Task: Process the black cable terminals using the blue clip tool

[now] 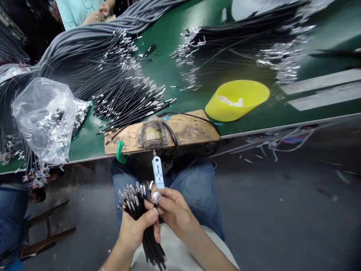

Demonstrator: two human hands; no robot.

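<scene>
My left hand is wrapped round a bundle of black cables whose silvery ends point up and away from me. Close against it, my right hand pinches one cable end with a shiny whitish tip. Just beyond my right fingertips is a light-blue plastic piece with a slot, on a thin metal shaft from a stained cylindrical device. Whether my fingers touch the blue piece I cannot tell.
The device sits on a wooden board with a green clamp at the green table's edge. Around it lie many black cables, a clear plastic bag and a yellow container. Another person's hands show across the table.
</scene>
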